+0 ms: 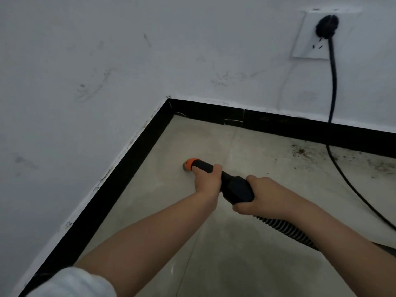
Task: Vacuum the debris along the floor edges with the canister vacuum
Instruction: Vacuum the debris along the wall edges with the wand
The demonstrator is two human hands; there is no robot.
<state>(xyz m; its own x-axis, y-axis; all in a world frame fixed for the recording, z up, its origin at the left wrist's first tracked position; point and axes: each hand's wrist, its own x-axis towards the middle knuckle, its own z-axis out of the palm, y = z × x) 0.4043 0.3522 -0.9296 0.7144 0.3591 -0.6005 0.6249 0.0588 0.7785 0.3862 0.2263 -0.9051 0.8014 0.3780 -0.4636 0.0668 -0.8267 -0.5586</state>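
Two hands: left hand (207, 181), right hand (259, 195). One vacuum nozzle (194, 163), one hose (285, 229), one wall socket (315, 35), one power cord (333, 86), perhaps one debris patch (302, 151).

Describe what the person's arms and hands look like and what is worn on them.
Both forearms are bare, and neither the left hand nor the right hand wears a glove, ring or watch that shows. A pale, ribbed sleeve is pushed up on the left arm.

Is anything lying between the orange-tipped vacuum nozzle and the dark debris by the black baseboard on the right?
Only bare grey floor separates the orange-tipped nozzle from the debris. The black power cord lies beyond it.
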